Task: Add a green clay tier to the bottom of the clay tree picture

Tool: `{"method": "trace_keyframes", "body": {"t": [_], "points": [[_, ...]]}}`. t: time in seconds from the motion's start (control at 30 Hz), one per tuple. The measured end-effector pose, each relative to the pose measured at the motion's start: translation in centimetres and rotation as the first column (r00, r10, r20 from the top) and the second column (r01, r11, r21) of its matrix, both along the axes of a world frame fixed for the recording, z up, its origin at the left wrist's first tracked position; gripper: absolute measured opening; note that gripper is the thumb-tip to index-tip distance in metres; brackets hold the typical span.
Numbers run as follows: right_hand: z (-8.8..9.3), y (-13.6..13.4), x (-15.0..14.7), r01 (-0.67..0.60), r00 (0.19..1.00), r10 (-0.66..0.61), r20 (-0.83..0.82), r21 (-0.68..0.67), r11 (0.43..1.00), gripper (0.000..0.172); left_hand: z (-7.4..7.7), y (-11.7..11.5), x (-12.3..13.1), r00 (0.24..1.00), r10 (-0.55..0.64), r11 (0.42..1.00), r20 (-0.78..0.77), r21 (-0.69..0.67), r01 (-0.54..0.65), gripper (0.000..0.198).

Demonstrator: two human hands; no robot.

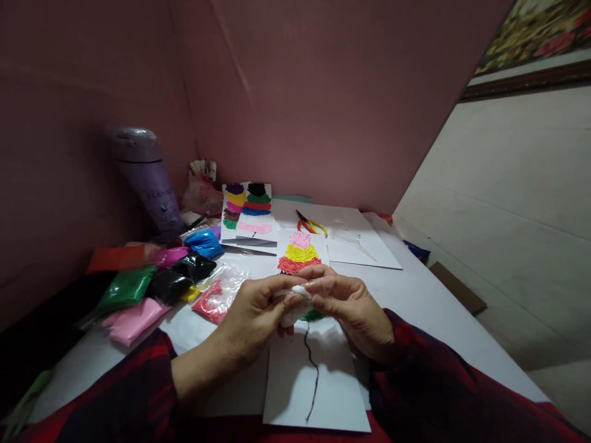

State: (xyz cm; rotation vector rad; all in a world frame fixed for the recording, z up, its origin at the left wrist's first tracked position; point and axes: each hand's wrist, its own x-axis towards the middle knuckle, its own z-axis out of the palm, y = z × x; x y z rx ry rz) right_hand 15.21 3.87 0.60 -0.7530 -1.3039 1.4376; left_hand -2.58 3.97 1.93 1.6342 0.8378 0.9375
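A soft white lump of modelling clay [294, 315] is held up between my two hands. My left hand [258, 311] wraps round it, thumb on top. The fingers of my right hand [353, 304] pinch at its upper right edge. Below them lies a white card [289, 387] with a thin wavy black line [316, 372] running down it. Beyond my hands, the card's upper part bears textured bands of pink, yellow [302, 253] and red. A bit of green [313, 315] shows under my right fingers; the rest there is hidden.
Bags of coloured clay [127, 289] and a clear bag with red clay [217, 298] lie on the left. A purple bottle [150, 184] stands behind them. Further back are two finished-looking colour-banded cards [256, 212] and red-and-yellow pliers [314, 227] on a white board [369, 243].
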Motion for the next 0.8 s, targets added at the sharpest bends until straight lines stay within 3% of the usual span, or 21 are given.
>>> {"method": "trace_keyframes", "body": {"t": [0.3, 0.57, 0.8], "points": [[-0.03, 0.13, 0.27, 0.005, 0.991, -0.021, 0.132, 0.118, 0.993, 0.003, -0.11, 0.07, 0.13, 0.999, -0.019, 0.999, 0.050, -0.050, 0.021, 0.029], [-0.11, 0.16, 0.00, 0.074, 0.997, -0.075, 0.017, 0.050, 0.996, 0.009, -0.20, 0.31, 0.29, 0.997, -0.026, 0.998, 0.073, -0.053, 0.030, 0.029], [-0.21, 0.21, 0.36, -0.034, 0.999, 0.033, 0.025, 0.042, 0.999, 0.013, 0.38, 0.06, 0.01, 0.996, -0.073, 0.994, 0.047, -0.079, 0.076, 0.024]]}}
